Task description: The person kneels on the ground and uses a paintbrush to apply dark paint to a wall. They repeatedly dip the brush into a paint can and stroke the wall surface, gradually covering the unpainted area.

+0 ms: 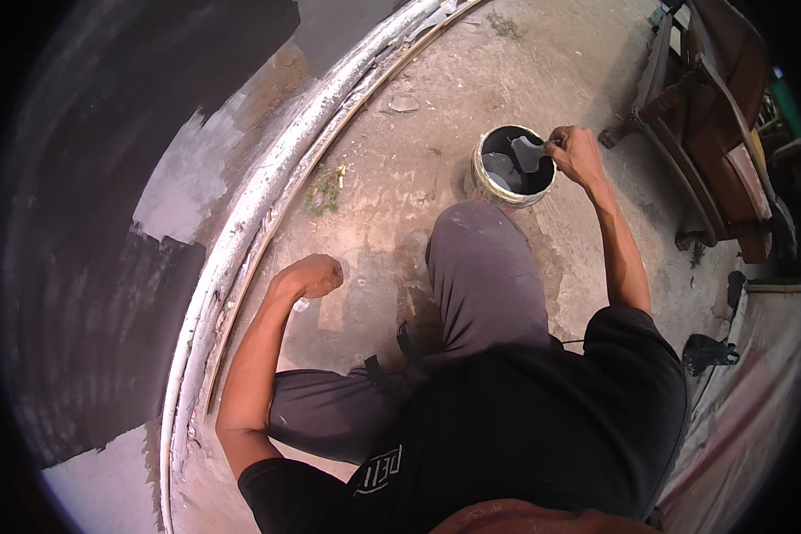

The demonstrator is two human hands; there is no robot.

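Note:
My right hand (575, 156) is closed on the short handle of a tool with a flat grey head (529, 151), possibly a brush or scraper, at the rim of a round bucket (479, 183) holding dark grey paint or slurry. My left hand (317, 275) is curled closed above the concrete ground beside my left knee; what it holds, if anything, is hidden. To the left is a wall (80, 294) coated in dark grey, with lighter unevenly coated patches.
White pipes (267, 156) run along the wall's base. Brown wooden furniture (703, 151) stands at the right, with a black bag (710, 354) and a dusty plastic sheet (756, 392) below it. Small weeds (323, 196) grow on the concrete ground (418, 80). My bent knee (481, 267) is just before the bucket.

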